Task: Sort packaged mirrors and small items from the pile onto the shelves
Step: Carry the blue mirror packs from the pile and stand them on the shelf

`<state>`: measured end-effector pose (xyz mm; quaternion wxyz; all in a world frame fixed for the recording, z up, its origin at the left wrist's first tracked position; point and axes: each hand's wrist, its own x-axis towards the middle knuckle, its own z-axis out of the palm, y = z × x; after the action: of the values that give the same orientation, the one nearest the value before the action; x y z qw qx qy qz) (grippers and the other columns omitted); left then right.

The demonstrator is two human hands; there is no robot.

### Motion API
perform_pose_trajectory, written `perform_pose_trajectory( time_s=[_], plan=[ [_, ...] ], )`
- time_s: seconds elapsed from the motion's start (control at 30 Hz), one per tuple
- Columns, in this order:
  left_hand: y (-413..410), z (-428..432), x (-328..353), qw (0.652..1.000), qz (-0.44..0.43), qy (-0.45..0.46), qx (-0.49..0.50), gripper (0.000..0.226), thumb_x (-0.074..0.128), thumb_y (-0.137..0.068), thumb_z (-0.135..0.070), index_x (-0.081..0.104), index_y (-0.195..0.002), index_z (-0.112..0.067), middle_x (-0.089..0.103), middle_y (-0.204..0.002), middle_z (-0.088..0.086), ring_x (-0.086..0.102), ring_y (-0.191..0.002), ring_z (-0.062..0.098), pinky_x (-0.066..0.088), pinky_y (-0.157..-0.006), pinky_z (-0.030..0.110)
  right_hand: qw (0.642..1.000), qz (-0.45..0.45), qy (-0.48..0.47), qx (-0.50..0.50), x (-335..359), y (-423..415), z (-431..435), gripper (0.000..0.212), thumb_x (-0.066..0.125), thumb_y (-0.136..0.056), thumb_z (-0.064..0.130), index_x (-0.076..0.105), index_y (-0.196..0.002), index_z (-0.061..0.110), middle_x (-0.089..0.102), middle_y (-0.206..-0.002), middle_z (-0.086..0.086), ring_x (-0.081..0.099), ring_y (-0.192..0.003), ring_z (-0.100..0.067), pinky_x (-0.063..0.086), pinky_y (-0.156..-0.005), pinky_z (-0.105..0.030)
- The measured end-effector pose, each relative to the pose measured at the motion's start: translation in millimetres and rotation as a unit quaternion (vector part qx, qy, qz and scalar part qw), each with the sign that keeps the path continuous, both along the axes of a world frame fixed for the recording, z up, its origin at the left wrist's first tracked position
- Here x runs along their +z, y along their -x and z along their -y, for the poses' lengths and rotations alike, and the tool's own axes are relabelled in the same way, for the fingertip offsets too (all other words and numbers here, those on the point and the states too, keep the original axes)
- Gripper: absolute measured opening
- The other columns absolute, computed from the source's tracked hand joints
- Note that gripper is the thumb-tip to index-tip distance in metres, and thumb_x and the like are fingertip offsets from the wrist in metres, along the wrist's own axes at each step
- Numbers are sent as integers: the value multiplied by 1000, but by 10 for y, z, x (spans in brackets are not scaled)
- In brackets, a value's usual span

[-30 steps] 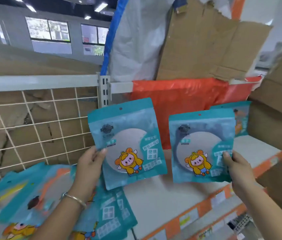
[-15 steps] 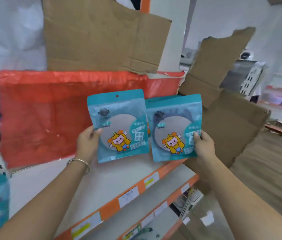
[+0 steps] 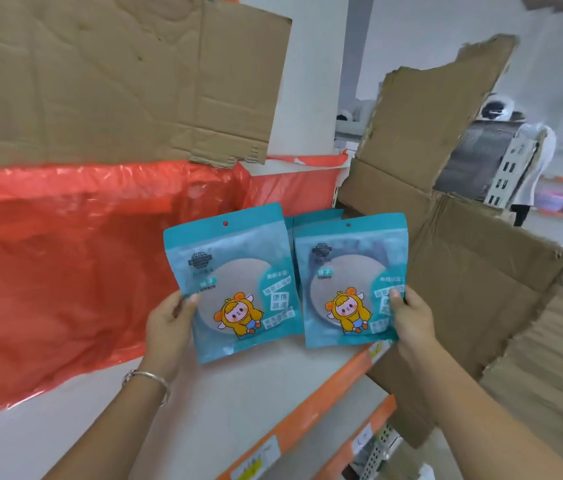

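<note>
Two teal mirror packets with a round mirror and a yellow cartoon figure are held upright side by side over the white shelf (image 3: 224, 403). My left hand (image 3: 169, 320) grips the left mirror packet (image 3: 235, 282) by its left edge. My right hand (image 3: 411, 313) pinches the right mirror packet (image 3: 349, 282) at its right edge. Behind the right packet, the teal top of another packet (image 3: 311, 217) standing at the shelf's back shows. The pile of items is out of view.
An orange plastic sheet (image 3: 65, 271) hangs along the shelf's back on the left. Flattened cardboard (image 3: 100, 74) leans above it, and more torn cardboard (image 3: 463, 237) stands off the shelf's right end. The shelf front (image 3: 321, 400) is orange with price labels; a lower shelf (image 3: 349, 445) sits beneath.
My view has swung right, away from the wire grid and the teal pile. Both hands carried their packets to the shelf's right end, and the two packets now sit closer together.
</note>
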<state>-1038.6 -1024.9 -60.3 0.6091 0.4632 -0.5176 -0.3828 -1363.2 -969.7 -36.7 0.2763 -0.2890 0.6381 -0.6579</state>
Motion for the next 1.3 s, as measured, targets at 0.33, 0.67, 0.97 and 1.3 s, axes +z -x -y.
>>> perform_pose_trajectory(
  time_s=[0.33, 0.67, 0.97, 1.3],
  plan=[
    [407, 515, -73, 1000, -11, -23, 16, 21, 55, -92, -12, 65, -82, -27, 67, -76, -8, 59, -73, 12, 51, -68, 28, 999, 21, -12, 37, 37, 359, 898, 28, 43, -101, 22, 56, -125, 15, 62, -91, 6, 62, -79, -14, 54, -66, -33],
    [850, 646, -256, 998, -15, -34, 54, 20, 52, -92, -5, 63, -94, -21, 69, -76, -16, 61, -65, -13, 45, -56, 2, 994, 19, -57, 94, -357, 861, 1593, 32, 45, -100, 26, 53, -130, 18, 63, -119, -6, 65, -93, -22, 55, -74, -38],
    [1119, 856, -533, 984, 0, -78, 157, 17, 58, -91, -16, 68, -82, -27, 71, -88, 1, 63, -85, 26, 55, -80, 41, 983, 10, -90, 160, -596, 1196, 2214, 31, 48, -99, 24, 56, -127, 15, 66, -111, -6, 65, -91, -25, 54, -69, -34],
    [1286, 982, -678, 956, 58, -95, 272, 17, 59, -89, -29, 67, -102, -21, 62, -101, 7, 60, -94, 25, 54, -81, 44, 968, -66, -108, 217, -911, 1268, 2597, 20, 54, -96, 20, 61, -111, 11, 67, -101, -8, 65, -85, -24, 55, -70, -37]
  ],
)
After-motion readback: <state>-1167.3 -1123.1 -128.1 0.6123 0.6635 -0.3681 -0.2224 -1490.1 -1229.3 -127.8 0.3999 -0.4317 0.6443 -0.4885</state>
